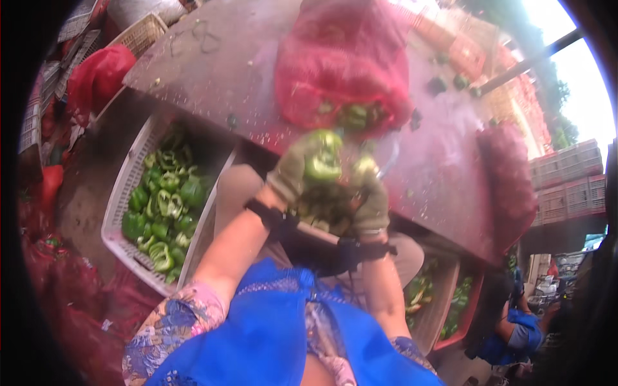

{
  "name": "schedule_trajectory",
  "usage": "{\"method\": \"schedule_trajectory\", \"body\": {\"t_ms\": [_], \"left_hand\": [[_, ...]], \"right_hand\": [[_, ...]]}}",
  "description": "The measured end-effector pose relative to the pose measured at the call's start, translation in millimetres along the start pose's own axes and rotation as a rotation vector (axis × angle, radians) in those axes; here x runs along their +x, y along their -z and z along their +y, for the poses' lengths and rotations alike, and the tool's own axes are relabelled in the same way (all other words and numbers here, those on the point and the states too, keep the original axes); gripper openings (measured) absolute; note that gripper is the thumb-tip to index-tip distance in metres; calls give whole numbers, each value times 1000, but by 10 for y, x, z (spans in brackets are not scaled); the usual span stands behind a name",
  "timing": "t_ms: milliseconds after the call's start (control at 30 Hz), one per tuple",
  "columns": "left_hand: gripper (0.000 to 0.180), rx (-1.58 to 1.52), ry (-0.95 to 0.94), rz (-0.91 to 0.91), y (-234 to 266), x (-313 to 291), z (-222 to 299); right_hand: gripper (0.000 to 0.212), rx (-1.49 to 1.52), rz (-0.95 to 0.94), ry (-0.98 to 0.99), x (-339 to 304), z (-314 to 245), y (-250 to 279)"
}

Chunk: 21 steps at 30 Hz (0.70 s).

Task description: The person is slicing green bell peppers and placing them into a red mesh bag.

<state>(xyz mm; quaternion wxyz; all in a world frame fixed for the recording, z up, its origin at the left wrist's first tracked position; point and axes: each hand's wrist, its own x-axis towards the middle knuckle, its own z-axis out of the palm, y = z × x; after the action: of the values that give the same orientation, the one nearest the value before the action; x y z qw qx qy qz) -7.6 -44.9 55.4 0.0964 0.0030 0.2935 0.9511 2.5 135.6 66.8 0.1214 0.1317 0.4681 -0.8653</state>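
Your olive-gloved left hand grips a cut green bell pepper just on your side of the red mesh sack. Nearer you than that sack, your olive-gloved right hand curls near a pale yellow-green piece; blur leaves its grip impossible to tell. Left of the sack, a white plastic crate holds green peppers.
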Motion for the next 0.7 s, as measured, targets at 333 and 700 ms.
{"method": "schedule_trajectory", "body": {"t_ms": [333, 700], "left_hand": [[58, 2204, -515, 717, 785, -1063, 1169], [71, 1944, -35, 133, -325, 1043, 203]], "right_hand": [[36, -385, -144, 205, -29, -112, 210], [18, -813, 214, 611, 366, -24, 854]]}}
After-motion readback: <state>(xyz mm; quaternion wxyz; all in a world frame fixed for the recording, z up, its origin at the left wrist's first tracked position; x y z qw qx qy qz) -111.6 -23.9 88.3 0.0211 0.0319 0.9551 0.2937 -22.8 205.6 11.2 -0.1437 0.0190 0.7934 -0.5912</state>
